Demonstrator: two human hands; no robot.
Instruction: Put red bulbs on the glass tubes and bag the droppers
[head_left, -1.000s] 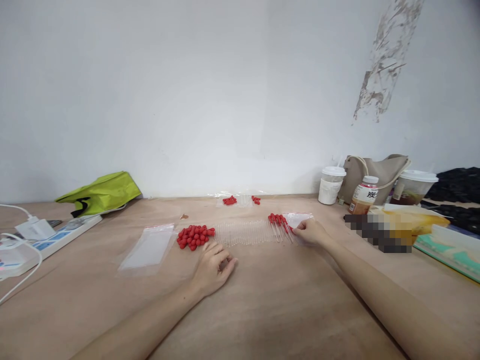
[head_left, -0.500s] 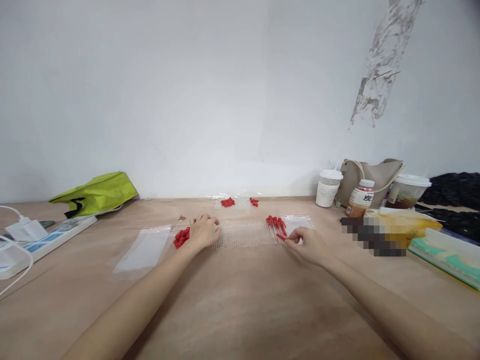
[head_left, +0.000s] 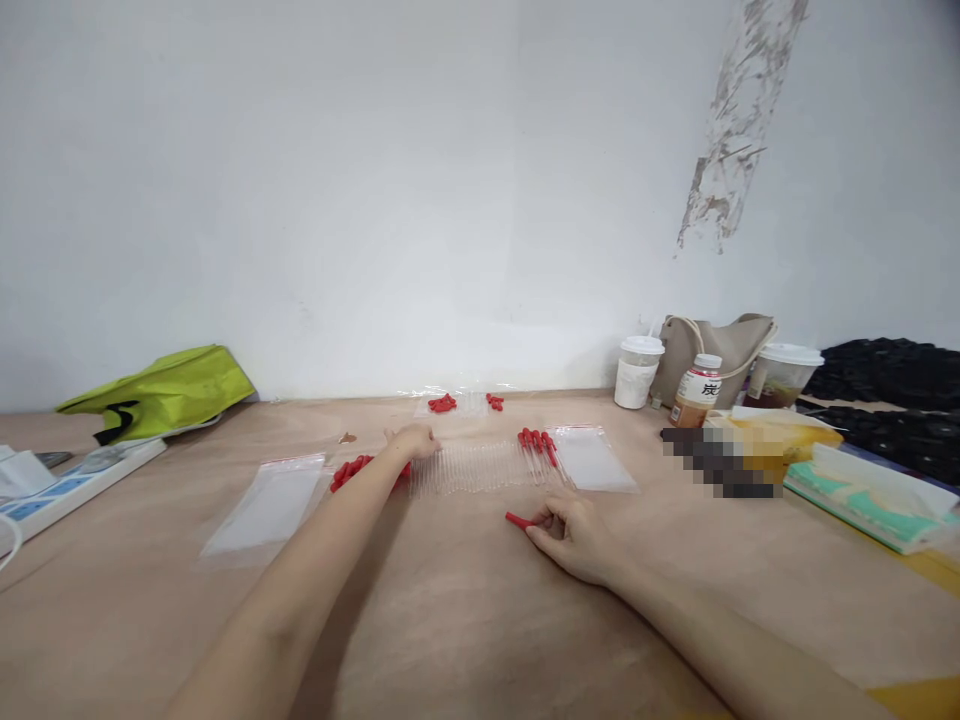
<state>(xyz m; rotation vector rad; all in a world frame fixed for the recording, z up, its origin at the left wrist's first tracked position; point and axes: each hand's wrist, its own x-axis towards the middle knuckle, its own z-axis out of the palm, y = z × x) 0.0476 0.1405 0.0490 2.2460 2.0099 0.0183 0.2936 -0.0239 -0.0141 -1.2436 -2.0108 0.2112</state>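
Note:
A row of clear glass dropper tubes (head_left: pixel 476 468) lies side by side on the table. My left hand (head_left: pixel 414 441) is over the row's left end, fingertips bent down at the tubes' upper ends; what they pinch is hidden. Under that forearm sits a pile of red rubber dropper bulbs (head_left: pixel 349 470), partly covered. Nearer to me, my right hand (head_left: pixel 571 535) pinches one red rubber bulb (head_left: pixel 517 520) that points left. Several droppers fitted with red bulbs (head_left: pixel 537 445) lie at the row's right end.
Clear zip bags lie left (head_left: pixel 266 505) and right (head_left: pixel 592 458) of the row. By the wall is a clear bag with red bulbs (head_left: pixel 442 403). A power strip (head_left: pixel 97 480) and green bag (head_left: pixel 169 390) stand left; a cup (head_left: pixel 639 372), bottle (head_left: pixel 697 390) and tissue pack (head_left: pixel 862 500) right.
My right hand has come nearer to me and left, away from the fitted droppers, still with a red bulb. The left hand has reached farther over the tubes' upper ends. The view has shifted slightly right.

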